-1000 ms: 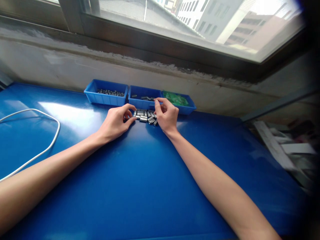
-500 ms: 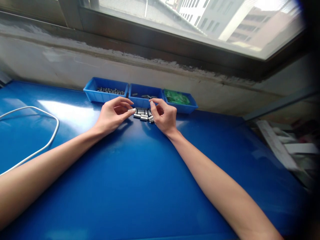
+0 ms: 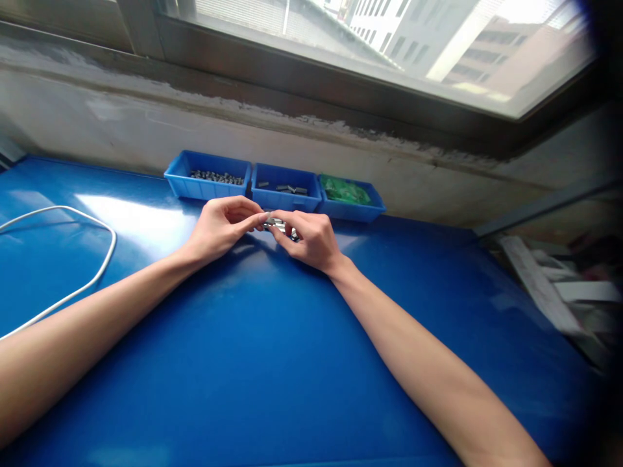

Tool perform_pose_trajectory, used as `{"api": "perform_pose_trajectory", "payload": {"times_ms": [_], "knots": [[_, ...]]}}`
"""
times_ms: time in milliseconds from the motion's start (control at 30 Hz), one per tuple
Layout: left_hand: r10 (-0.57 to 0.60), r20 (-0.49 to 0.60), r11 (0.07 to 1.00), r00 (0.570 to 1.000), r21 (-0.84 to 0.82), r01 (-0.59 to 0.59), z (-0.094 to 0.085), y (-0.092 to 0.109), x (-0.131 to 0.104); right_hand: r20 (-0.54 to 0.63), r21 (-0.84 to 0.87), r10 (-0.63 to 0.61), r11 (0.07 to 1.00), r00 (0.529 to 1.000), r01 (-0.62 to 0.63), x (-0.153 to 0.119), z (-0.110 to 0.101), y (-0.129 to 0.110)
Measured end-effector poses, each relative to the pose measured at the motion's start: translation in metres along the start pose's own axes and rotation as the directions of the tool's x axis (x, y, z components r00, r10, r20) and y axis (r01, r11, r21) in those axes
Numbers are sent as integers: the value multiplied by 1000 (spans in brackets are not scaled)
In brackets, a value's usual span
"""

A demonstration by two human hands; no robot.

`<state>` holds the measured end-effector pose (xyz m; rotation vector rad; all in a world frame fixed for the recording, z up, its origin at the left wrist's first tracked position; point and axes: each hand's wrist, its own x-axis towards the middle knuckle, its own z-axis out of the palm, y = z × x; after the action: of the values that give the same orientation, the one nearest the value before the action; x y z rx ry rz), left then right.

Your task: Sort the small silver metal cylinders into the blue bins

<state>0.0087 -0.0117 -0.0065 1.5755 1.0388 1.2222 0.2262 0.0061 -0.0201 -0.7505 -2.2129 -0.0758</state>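
My left hand point(image 3: 224, 224) is closed in a pinch, thumb against forefinger, around a small silvery metal piece point(image 3: 267, 215) that is mostly hidden by the fingertips. From the other side, my right hand point(image 3: 311, 237) reaches in with curled fingers, its forefinger tip meeting the left fingertips at that piece. Anything between the right thumb and forefinger is too small to make out. Several shiny metal cylinders point(image 3: 278, 224) lie on the blue tabletop point(image 3: 272, 363) behind and beneath the hands, partly covered by the right fingers.
Three blue bins stand against the wall. The left bin point(image 3: 204, 188) holds many small metal parts, the middle bin point(image 3: 263, 196) several dark cylinders, the right bin point(image 3: 350, 211) a green plastic bag point(image 3: 346, 190). A white cable point(image 3: 113, 243) curves across the table's left side.
My right hand has come down and left from the front of the middle bin to meet my left hand. The left hand has shifted slightly right and keeps its pinch.
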Motion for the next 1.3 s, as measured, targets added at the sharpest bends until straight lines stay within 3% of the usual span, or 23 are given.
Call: {"api": "perform_pose_trajectory", "payload": {"times_ms": [167, 300, 367, 467, 533, 600, 833, 1033, 1300], "knots": [[25, -1, 998, 1000, 59, -25, 1, 0, -1, -11, -32, -10, 999, 1000, 10, -1, 2, 3], [97, -80, 970, 992, 231, -76, 4, 3, -2, -116, -32, 140, 989, 983, -144, -1, 5, 6], [131, -68, 931, 989, 352, -99, 5, 3, -2, -206, -23, 275, 958, 939, -286, 1, 6, 9], [200, 15, 860, 980, 477, -183, 5, 0, -2, -311, 28, 461, 878, 831, -477, 4, 5, 16], [244, 73, 820, 967, 516, -246, 4, -3, -1, -342, 72, 541, 831, 768, -552, 5, 5, 20], [272, 116, 787, 955, 545, -290, 4, -6, -1, -348, 99, 582, 802, 735, -589, 5, 4, 24], [330, 216, 702, 919, 595, -392, 3, -12, -2, -264, 134, 629, 775, 732, -618, 6, 4, 23], [345, 209, 662, 915, 636, -395, 3, -13, -4, -238, 149, 632, 774, 737, -615, 8, 3, 18], [322, 243, 532, 915, 753, -387, 6, -9, -6, -232, 170, 626, 780, 744, -603, 8, 3, 17]]}}
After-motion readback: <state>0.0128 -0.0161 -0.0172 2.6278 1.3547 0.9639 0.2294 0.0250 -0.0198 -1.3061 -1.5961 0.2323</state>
